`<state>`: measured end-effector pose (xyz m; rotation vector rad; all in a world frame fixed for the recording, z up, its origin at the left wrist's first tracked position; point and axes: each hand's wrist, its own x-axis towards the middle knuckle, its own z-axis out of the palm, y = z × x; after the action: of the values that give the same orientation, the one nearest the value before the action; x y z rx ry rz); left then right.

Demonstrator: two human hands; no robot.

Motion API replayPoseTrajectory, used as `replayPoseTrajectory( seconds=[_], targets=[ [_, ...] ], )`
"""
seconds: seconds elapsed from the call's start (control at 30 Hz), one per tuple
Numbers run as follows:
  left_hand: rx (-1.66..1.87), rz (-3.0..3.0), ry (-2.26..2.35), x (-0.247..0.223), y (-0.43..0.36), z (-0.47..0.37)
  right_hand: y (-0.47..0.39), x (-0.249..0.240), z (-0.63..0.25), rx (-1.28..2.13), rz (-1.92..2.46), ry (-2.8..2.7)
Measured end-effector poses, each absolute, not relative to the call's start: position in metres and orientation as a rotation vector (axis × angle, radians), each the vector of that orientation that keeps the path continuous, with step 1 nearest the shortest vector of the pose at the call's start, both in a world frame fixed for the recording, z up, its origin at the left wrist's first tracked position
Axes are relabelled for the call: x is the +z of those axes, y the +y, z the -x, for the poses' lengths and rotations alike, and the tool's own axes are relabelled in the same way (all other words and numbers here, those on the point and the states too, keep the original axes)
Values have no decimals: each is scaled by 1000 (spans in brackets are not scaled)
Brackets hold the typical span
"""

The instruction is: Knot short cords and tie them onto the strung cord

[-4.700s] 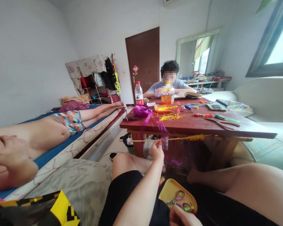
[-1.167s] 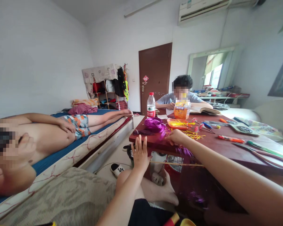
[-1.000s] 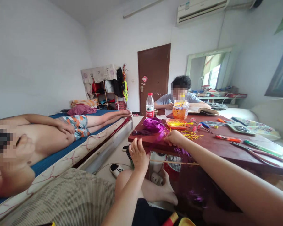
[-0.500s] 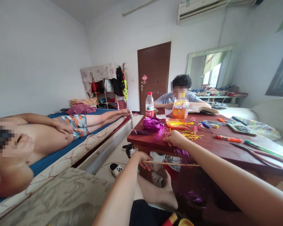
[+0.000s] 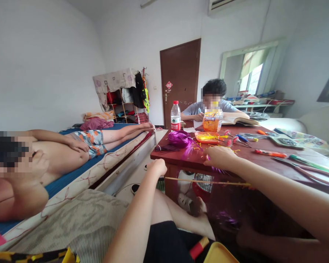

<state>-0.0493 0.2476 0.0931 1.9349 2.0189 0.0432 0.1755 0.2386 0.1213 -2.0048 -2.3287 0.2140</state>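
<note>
My left hand (image 5: 157, 168) is closed on the left end of a thin yellow stick (image 5: 205, 181) that runs level to the right, just below the edge of the red-brown table (image 5: 181, 159). My right hand (image 5: 220, 156) rests palm down on the table near its front edge, on purple strands (image 5: 216, 169) that hang over the edge. A bundle of purple strands (image 5: 178, 138) lies on the table's left part, with yellow strips (image 5: 208, 136) on an orange tray behind it. Whether the right hand grips the strands is hidden.
A person lies on the blue bed (image 5: 68, 175) at the left. Another person (image 5: 211, 104) sits at the table's far end with a book. A water bottle (image 5: 175, 116), an orange jar (image 5: 211, 121), pens and scissors lie on the table. A yellow tray (image 5: 219, 255) sits on my lap.
My left hand went from spread fingers to closed on the stick's end and rose slightly. My right hand slid a little to the right along the table edge. The view tilted down slightly.
</note>
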Motion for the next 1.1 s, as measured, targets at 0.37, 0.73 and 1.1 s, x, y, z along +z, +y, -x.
replayPoseTrajectory(
  seconds=[0.37, 0.73, 1.1],
  targets=[
    [722, -2361, 1912, 88, 191, -19, 191, 94, -198, -342, 1769, -2427],
    [668, -2268, 2174, 69, 197, -38, 191, 85, -200, -334, 1731, -2338],
    [763, -2149, 2165, 76, 196, -35, 188, 84, -200, -215, 1718, -2261]
  ],
)
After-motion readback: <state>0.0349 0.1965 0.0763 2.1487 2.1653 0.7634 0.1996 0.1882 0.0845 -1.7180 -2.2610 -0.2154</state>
